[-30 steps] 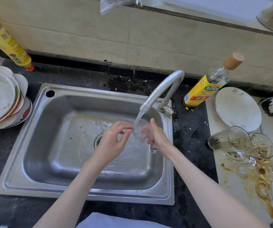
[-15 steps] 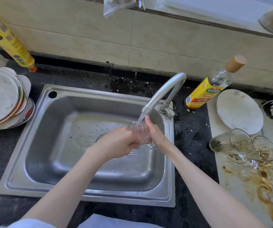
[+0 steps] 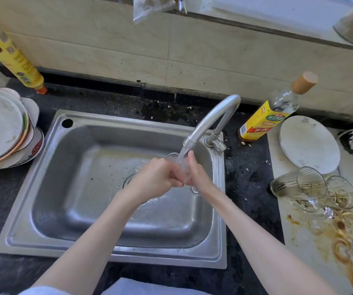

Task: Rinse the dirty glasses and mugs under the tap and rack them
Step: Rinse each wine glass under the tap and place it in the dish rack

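A small clear glass [image 3: 180,165] sits between both hands under the running tap [image 3: 209,122], over the steel sink [image 3: 107,188]. My left hand [image 3: 156,177] wraps round the glass from the left with curled fingers. On the glass's right side, my right hand [image 3: 196,173] holds it with the thumb raised along its wall. Water streams from the spout onto the glass rim. Several dirty glasses [image 3: 311,188] lie tipped over on the stained white board [image 3: 311,241] at the right.
A stack of plates [image 3: 3,128] stands left of the sink. A yellow bottle [image 3: 9,52] leans at the back left. Behind the tap to the right leans a yellow-labelled bottle [image 3: 267,118], beside a white plate [image 3: 309,143]. The counter [image 3: 11,209] is dark stone.
My left hand went from pinching the glass rim with fingertips to closing round the glass. Both hands lifted the glass closer to the spout.
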The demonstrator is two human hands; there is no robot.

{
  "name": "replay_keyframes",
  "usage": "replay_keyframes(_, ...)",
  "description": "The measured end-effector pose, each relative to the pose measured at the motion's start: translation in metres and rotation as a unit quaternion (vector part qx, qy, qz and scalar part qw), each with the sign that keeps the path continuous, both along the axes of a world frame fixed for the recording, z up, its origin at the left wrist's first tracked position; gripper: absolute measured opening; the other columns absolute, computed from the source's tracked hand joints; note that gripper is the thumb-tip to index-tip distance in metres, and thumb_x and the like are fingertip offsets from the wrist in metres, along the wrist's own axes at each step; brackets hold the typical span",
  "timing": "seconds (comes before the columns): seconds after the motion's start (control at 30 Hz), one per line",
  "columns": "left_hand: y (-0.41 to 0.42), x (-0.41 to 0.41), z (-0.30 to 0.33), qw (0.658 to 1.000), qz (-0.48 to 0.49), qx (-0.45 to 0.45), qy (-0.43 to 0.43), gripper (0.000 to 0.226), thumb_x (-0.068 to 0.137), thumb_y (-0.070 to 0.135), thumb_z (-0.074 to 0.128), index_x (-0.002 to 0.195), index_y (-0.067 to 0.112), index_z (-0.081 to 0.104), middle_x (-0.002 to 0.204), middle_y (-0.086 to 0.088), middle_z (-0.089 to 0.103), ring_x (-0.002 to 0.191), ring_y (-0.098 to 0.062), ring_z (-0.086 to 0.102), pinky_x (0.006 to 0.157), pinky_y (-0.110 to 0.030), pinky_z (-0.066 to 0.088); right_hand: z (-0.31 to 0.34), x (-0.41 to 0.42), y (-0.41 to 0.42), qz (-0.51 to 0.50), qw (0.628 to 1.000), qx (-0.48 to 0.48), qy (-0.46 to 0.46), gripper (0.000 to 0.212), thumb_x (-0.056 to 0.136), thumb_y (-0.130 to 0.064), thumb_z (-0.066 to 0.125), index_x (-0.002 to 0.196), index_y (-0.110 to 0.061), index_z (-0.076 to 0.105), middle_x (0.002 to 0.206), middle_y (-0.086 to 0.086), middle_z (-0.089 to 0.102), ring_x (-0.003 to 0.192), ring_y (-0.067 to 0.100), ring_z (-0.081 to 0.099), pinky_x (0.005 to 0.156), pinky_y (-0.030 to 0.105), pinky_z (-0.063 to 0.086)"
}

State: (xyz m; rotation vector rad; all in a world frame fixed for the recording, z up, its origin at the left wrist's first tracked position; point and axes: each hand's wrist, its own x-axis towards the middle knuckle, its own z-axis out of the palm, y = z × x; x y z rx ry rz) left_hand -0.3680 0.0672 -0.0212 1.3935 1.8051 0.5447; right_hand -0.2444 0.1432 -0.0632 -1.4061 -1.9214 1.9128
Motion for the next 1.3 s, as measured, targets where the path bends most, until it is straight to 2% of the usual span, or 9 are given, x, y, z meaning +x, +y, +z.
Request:
replay_keyframes(0.07, 0.000, 0.005, 0.004, 0.999, 0.021, 0.000, -0.034, 0.009, 0.083, 0.018, 0.067, 0.078, 0.024, 0.069, 0.085, 0.006, 0.073, 0.089, -0.014, 0.067, 0.083, -0.032, 0.050, -0.004, 0.003, 0.000, -0.009, 1.000, 0.003, 0.021, 0.078, 0.089, -0.070, 0.013, 0.115, -0.016, 0.064, 0.113, 0.002, 0.068, 0.111, 0.012, 0.060, 0.098, 0.036, 0.047)
replay_keyframes(0.17, 0.000, 0.009, 0.007, 0.990, 0.071, -0.008, -0.123, 0.031, 0.093, 0.036, 0.046, 0.087, 0.016, 0.070, 0.088, 0.002, 0.073, 0.089, -0.015, 0.067, 0.083, -0.036, 0.053, 0.002, 0.004, -0.005, -0.005, 0.998, 0.008, 0.067, 0.051, 0.103, -0.032, 0.014, 0.092, -0.026, 0.064, 0.078, -0.016, 0.069, 0.078, -0.010, 0.061, 0.071, 0.010, 0.045)
replay_keyframes(0.33, -0.003, -0.001, 0.012, 0.992, 0.058, 0.029, -0.104, 0.015, 0.089, 0.002, 0.054, 0.084, 0.007, 0.068, 0.076, -0.004, 0.068, 0.069, -0.007, 0.060, 0.069, -0.023, 0.048, 0.009, 0.008, 0.002, 0.017, 0.991, -0.116, 0.068, 0.062, 0.099, -0.048, 0.009, 0.106, -0.013, 0.059, 0.067, 0.002, 0.053, 0.051, 0.008, 0.041, 0.049, 0.020, 0.030)
replay_keyframes(0.47, -0.004, 0.004, 0.013, 0.991, 0.068, 0.039, -0.107, 0.013, 0.085, 0.003, 0.061, 0.076, 0.013, 0.061, 0.063, 0.007, 0.060, 0.058, 0.008, 0.054, 0.057, -0.009, 0.039, 0.005, 0.008, 0.012, 0.100, 0.971, -0.209, 0.050, 0.080, 0.092, -0.063, 0.001, 0.117, -0.010, 0.056, 0.067, 0.011, 0.046, 0.054, 0.015, 0.030, 0.049, 0.026, 0.022)
replay_keyframes(0.73, 0.004, -0.001, 0.007, 0.986, 0.068, -0.016, -0.151, 0.012, 0.085, 0.003, 0.059, 0.086, 0.012, 0.067, 0.080, 0.006, 0.070, 0.080, 0.001, 0.064, 0.077, -0.014, 0.047, 0.005, 0.006, -0.008, -0.009, 0.996, -0.026, 0.080, 0.038, 0.101, -0.041, 0.026, 0.114, -0.018, 0.053, 0.088, -0.011, 0.052, 0.068, -0.002, 0.044, 0.062, 0.015, 0.034)
replay_keyframes(0.87, 0.000, -0.007, 0.012, 0.991, 0.037, 0.013, -0.126, 0.012, 0.083, 0.002, 0.064, 0.076, 0.012, 0.063, 0.072, -0.003, 0.067, 0.063, 0.003, 0.055, 0.062, -0.011, 0.040, 0.003, 0.006, -0.002, 0.014, 0.981, -0.162, 0.110, 0.064, 0.094, -0.062, 0.014, 0.105, -0.022, 0.063, 0.076, 0.010, 0.052, 0.054, 0.012, 0.030, 0.051, 0.025, 0.021)
replay_keyframes(0.97, -0.004, -0.001, 0.015, 0.988, 0.022, 0.014, -0.153, 0.012, 0.086, 0.004, 0.062, 0.076, 0.006, 0.056, 0.064, 0.003, 0.061, 0.057, 0.003, 0.053, 0.056, -0.011, 0.037, 0.001, 0.010, 0.004, 0.036, 0.973, -0.208, 0.090, 0.084, 0.092, -0.063, 0.007, 0.108, 0.000, 0.060, 0.061, 0.010, 0.053, 0.040, 0.009, 0.027, 0.044, 0.023, 0.016)
replay_keyframes(1.17, 0.013, 0.006, 0.007, 0.995, 0.087, 0.001, 0.048, 0.035, 0.099, 0.028, 0.033, 0.065, 0.020, 0.034, 0.067, 0.000, 0.050, 0.076, -0.031, 0.051, 0.069, -0.037, 0.033, -0.008, 0.002, -0.018, -0.052, 0.978, -0.128, 0.158, 0.045, 0.092, -0.057, 0.035, 0.104, -0.023, 0.063, 0.065, -0.007, 0.050, 0.058, 0.009, 0.036, 0.056, 0.025, 0.026)
replay_keyframes(1.3, 0.003, -0.009, 0.005, 0.997, 0.062, 0.038, -0.036, 0.030, 0.098, 0.013, 0.040, 0.073, 0.025, 0.050, 0.067, 0.012, 0.062, 0.068, -0.011, 0.056, 0.071, -0.030, 0.046, 0.003, 0.007, -0.015, -0.026, 0.964, -0.188, 0.184, 0.035, 0.097, -0.045, 0.041, 0.120, -0.028, 0.059, 0.093, -0.003, 0.059, 0.064, 0.012, 0.043, 0.054, 0.020, 0.033)
